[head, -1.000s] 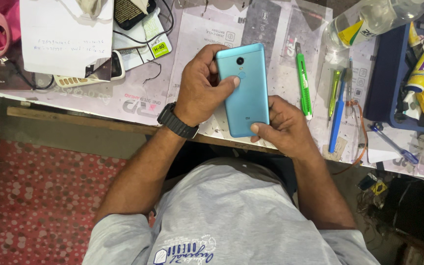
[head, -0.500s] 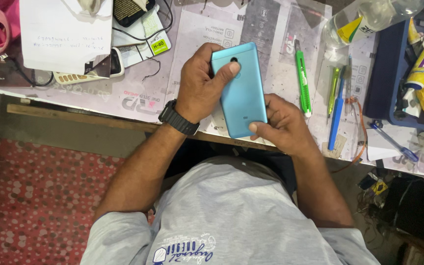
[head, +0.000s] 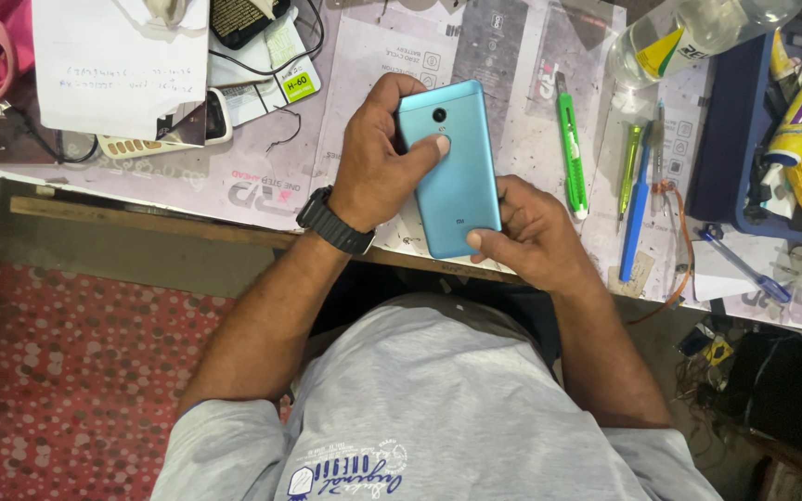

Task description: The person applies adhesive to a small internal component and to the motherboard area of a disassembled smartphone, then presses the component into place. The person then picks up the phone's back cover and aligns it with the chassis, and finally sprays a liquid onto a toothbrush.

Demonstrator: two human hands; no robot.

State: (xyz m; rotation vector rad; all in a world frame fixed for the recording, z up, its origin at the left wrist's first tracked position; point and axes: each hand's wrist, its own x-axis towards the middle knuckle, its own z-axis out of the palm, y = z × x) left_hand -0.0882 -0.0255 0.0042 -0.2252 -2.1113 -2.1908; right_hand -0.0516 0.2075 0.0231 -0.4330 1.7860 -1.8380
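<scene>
Gripping a light-blue phone (head: 457,176) back-up above the counter (head: 262,176): left hand (head: 382,158) closed round its upper edge, right hand (head: 531,232) clasping its lower corner.

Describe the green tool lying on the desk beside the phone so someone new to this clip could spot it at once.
Start at the cluttered desk and find the light blue phone held back-up between the left hand and right hand. Just right of it lies the green utility knife, lengthwise and apart from the phone. It is bright green and thick, unlike the slimmer yellow-green tool and blue tool further right.
</scene>
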